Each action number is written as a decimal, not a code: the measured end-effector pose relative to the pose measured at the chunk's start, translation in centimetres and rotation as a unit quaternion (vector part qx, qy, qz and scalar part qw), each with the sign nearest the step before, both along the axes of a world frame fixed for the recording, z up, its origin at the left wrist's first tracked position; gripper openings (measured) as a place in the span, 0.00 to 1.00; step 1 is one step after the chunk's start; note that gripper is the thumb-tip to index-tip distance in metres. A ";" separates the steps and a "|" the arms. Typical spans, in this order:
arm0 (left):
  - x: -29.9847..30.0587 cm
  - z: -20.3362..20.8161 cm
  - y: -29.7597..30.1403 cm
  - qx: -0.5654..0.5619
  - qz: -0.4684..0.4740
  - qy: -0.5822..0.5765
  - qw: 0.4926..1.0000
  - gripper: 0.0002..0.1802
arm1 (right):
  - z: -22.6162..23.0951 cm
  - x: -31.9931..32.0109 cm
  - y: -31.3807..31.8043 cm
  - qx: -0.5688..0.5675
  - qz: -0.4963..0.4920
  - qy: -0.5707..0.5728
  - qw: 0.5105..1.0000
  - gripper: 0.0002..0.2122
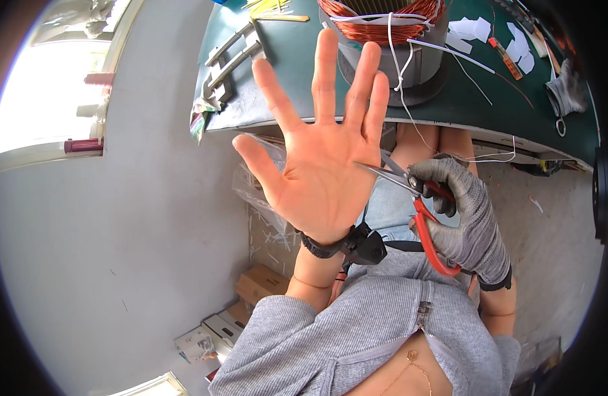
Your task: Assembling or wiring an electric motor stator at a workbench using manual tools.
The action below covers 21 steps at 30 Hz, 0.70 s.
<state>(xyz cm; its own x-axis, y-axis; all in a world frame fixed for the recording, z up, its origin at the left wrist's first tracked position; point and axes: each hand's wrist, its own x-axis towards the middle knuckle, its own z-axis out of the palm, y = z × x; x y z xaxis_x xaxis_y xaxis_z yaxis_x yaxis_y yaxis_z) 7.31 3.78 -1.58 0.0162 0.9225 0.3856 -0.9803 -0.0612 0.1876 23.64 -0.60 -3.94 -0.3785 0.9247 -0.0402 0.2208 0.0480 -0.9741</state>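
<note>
My bare left hand (325, 175) is held up with its palm showing and its fingers spread, holding nothing. A black band with a small black device (365, 245) circles that wrist. My right hand (474, 214), in a grey knit glove, grips red-handled scissors (430, 243). The scissor blades are parted and point up and left, overlapping the edge of my left palm in view; whether they touch it I cannot tell. Beyond my fingertips, a motor stator with copper windings (373, 32) sits on the green table, and white cord (397, 82) hangs from it.
On the table (297, 86) lie a metal frame (226, 66), yellow strips (267, 8), white paper pieces (472, 30), an orange-red cutter (505, 58) and a grey glove (568, 91). A wall and bright window stand to the left. Cardboard boxes (261, 284) rest on the floor.
</note>
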 end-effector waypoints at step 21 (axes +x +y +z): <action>-0.8 -0.2 -0.1 -0.050 -0.036 -0.037 0.997 0.29 | 0.7 0.7 -0.2 0.049 -0.048 -0.047 0.997 0.20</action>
<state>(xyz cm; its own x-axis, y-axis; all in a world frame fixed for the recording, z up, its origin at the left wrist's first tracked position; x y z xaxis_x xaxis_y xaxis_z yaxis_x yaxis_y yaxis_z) 6.54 3.72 -1.79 0.0589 0.9540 0.2938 -0.9928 0.0254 0.1167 24.34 -0.82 -3.20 -0.2867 0.9578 0.0219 0.3182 0.1168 -0.9408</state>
